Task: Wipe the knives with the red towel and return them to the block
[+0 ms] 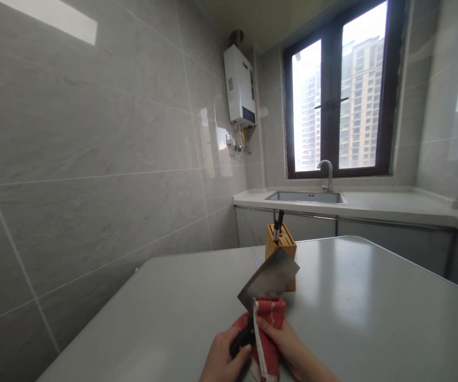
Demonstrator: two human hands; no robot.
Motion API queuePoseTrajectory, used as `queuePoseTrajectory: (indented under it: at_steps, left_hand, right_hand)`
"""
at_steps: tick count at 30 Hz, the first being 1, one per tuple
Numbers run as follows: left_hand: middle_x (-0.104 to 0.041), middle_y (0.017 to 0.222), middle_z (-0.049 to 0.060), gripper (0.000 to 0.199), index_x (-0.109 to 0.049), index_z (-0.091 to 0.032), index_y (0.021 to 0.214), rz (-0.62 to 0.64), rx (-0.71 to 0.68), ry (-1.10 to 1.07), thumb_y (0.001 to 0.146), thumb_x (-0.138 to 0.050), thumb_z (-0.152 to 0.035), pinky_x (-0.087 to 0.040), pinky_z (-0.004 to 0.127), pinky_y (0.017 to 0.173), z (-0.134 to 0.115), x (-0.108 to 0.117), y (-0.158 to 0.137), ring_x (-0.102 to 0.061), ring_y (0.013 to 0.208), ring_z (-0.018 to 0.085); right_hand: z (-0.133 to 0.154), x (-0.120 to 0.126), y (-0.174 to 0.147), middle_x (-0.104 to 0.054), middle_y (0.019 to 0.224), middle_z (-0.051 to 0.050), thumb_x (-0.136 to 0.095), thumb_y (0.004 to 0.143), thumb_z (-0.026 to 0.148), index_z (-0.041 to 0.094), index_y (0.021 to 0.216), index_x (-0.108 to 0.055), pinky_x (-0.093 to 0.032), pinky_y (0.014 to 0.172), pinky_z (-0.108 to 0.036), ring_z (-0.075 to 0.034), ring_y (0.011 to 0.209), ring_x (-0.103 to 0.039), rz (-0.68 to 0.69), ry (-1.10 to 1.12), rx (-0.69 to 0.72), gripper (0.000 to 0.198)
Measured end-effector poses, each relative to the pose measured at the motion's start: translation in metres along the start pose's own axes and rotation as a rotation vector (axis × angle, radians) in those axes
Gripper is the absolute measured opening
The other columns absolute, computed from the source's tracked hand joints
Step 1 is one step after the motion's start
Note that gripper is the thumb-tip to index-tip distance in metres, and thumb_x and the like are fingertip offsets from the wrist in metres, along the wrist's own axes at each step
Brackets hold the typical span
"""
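Observation:
A cleaver (271,278) with a broad grey blade and a black handle is held up over the table, its blade tilted up to the right. My left hand (225,354) is closed round the black handle. My right hand (282,339) grips a red cloth (269,331) with white edging, which is folded over the lower part of the blade near the handle. Some of the cloth also shows behind the left fingers. Behind the blade stands a wooden knife block (287,237), partly hidden by it, with a few dark-handled tools in its slots.
The pale table (165,302) spreads out to both sides. Beyond it runs a white counter (388,204) with a sink (308,197) and a faucet (327,172) under the window. A water heater (239,85) hangs on the wall.

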State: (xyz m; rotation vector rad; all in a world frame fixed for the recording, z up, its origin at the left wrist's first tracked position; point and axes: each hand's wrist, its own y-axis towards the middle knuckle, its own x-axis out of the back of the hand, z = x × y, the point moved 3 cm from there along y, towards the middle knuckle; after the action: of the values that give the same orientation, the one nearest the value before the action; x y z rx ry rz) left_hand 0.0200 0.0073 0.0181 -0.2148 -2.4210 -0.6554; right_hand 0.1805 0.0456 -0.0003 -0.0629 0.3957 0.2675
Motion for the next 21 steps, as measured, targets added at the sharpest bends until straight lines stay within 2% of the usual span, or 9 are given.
queuePoseTrajectory:
  at_steps: [4,8,13,21]
  left_hand:
    - [-0.069,0.107,0.009,0.042,-0.062,-0.017,0.116,-0.047,-0.006,0.011,0.084,-0.053,-0.042,-0.050,0.030,0.086,0.002,0.001,-0.001,-0.064,0.095,0.023]
    - [-0.070,0.105,0.008,0.038,-0.066,-0.018,0.110,-0.088,0.037,0.061,0.083,-0.055,-0.042,-0.051,0.031,0.084,0.005,0.002,-0.003,-0.065,0.093,0.024]
    - [-0.069,0.109,0.008,0.039,-0.064,-0.019,0.114,-0.104,0.050,0.046,0.082,-0.056,-0.040,-0.050,0.030,0.085,0.005,0.003,-0.003,-0.064,0.097,0.024]
    - [-0.071,0.099,0.009,0.042,-0.067,-0.018,0.108,-0.207,0.123,0.083,0.081,-0.053,-0.046,-0.052,0.033,0.082,0.019,0.000,-0.006,-0.064,0.091,0.025]
  right_hand:
    - [0.002,-0.003,-0.001,-0.072,0.093,-0.010,-0.073,0.067,0.044,0.014,0.098,-0.059,-0.050,0.080,-0.035,-0.023,0.084,-0.066,0.023,0.026,0.003,0.045]
    - [0.002,-0.004,0.000,-0.072,0.092,-0.010,-0.072,0.068,0.044,0.014,0.097,-0.061,-0.050,0.080,-0.036,-0.023,0.083,-0.067,0.043,0.028,0.004,0.043]
    - [0.000,-0.002,0.002,-0.072,0.094,-0.011,-0.073,0.066,0.045,0.014,0.096,-0.063,-0.050,0.081,-0.037,-0.026,0.086,-0.067,0.036,0.011,0.006,0.044]
    - [-0.005,0.001,0.005,-0.071,0.098,-0.011,-0.074,0.066,0.042,0.015,0.100,-0.060,-0.049,0.087,-0.042,-0.026,0.088,-0.067,0.051,0.011,0.008,0.046]
